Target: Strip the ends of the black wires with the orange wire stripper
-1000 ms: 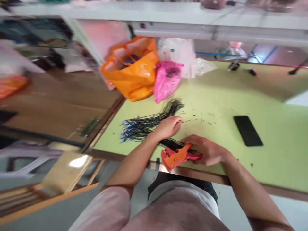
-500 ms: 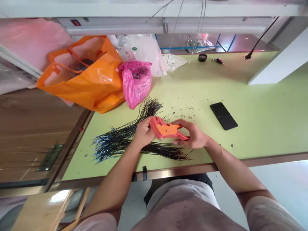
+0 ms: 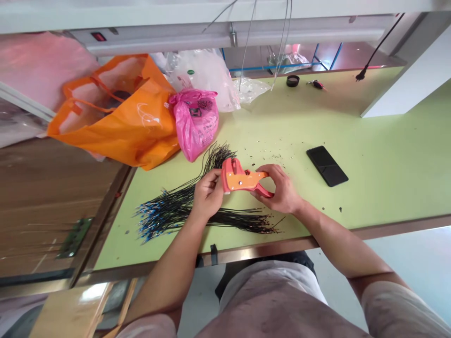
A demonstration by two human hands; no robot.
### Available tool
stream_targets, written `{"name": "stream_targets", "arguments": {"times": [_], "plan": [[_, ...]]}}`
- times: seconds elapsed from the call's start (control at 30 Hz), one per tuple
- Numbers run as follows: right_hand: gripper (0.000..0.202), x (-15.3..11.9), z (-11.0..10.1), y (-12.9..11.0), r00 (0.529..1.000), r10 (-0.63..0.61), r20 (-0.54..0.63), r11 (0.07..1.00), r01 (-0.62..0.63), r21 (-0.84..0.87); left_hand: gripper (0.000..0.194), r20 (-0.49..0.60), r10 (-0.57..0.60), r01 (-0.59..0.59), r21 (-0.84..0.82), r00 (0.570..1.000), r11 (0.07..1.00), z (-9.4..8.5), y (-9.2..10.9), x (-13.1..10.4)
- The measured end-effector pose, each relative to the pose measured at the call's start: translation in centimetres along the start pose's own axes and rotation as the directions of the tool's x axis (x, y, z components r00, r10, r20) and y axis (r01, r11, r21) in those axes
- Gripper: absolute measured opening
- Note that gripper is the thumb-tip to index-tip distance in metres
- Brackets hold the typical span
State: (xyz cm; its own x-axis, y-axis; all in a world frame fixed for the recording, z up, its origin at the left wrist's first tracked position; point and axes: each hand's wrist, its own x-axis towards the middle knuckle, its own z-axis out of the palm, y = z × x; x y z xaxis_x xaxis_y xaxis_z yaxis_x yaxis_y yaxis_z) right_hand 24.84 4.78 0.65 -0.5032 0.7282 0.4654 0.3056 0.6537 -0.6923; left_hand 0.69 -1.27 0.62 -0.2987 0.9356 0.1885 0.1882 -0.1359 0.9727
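Observation:
My right hand (image 3: 283,191) is wrapped around the handles of a red and orange wire stripper (image 3: 243,180), held above the bench with its head pointing left. At that head, my left hand (image 3: 207,196) is closed in a pinch against the red jaw end; what lies between its fingers is hidden. Below and beside my left hand, a bundle of thin black wires (image 3: 176,202) lies on the bench. Its left ends carry blue and metal tips. The wires fan out in two groups, one toward the back and one toward the right.
A black phone (image 3: 327,165) lies to the right on the green bench (image 3: 380,164). An orange bag (image 3: 141,124) and a pink plastic bag (image 3: 197,124) stand at the back left. Small scraps (image 3: 276,156) are scattered behind my hands. A plug (image 3: 361,75) hangs at the back right.
The wire stripper has rolled so its orange side faces up more, and its head has risen slightly. My right hand's grip has shifted a little. My left hand stays by the jaw end.

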Motion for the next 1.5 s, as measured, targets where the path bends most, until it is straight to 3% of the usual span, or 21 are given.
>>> {"name": "stream_targets", "arguments": {"times": [0.13,0.3,0.47,0.7,0.87,1.13,1.33,1.5], "plan": [[0.043,-0.1,0.5,-0.2,0.996,-0.087,0.032,0.995,0.089,-0.054,0.056,0.051,0.010,-0.008,-0.027,0.999,1.000,-0.4,-0.6,0.1],[0.042,-0.1,0.7,-0.1,0.998,-0.054,0.016,0.995,0.055,-0.087,0.041,0.098,0.052,-0.052,-0.001,0.994,0.999,-0.5,-0.8,0.0],[0.042,-0.2,1.0,0.3,0.993,-0.108,-0.047,0.988,0.102,-0.119,0.025,0.107,0.183,-0.191,0.077,0.977,0.979,-0.6,-1.3,0.0],[0.042,-0.3,1.1,0.4,0.986,-0.157,-0.053,0.979,0.148,-0.139,0.028,0.152,0.243,-0.265,0.148,0.958,0.953,-1.0,-1.5,-0.1],[0.042,-0.3,1.1,0.4,0.983,-0.174,-0.054,0.974,0.164,-0.155,0.028,0.197,0.339,-0.370,0.144,0.920,0.918,-1.0,-1.4,-0.1],[0.042,-0.4,1.1,0.4,0.986,-0.162,-0.033,0.974,0.155,-0.163,0.022,0.266,0.434,-0.502,0.302,0.861,0.811,-1.7,-2.1,-0.3],[0.039,-0.4,1.3,0.3,0.991,-0.135,-0.025,0.969,0.127,-0.211,0.017,0.376,0.478,-0.600,0.355,0.794,0.717,-2.4,-2.0,-0.3],[0.042,-0.4,1.3,0.3,0.995,-0.100,-0.007,0.969,0.096,-0.227,0.015,0.409,0.473,-0.620,0.409,0.781,0.670,-2.7,-2.6,-0.2]]}}
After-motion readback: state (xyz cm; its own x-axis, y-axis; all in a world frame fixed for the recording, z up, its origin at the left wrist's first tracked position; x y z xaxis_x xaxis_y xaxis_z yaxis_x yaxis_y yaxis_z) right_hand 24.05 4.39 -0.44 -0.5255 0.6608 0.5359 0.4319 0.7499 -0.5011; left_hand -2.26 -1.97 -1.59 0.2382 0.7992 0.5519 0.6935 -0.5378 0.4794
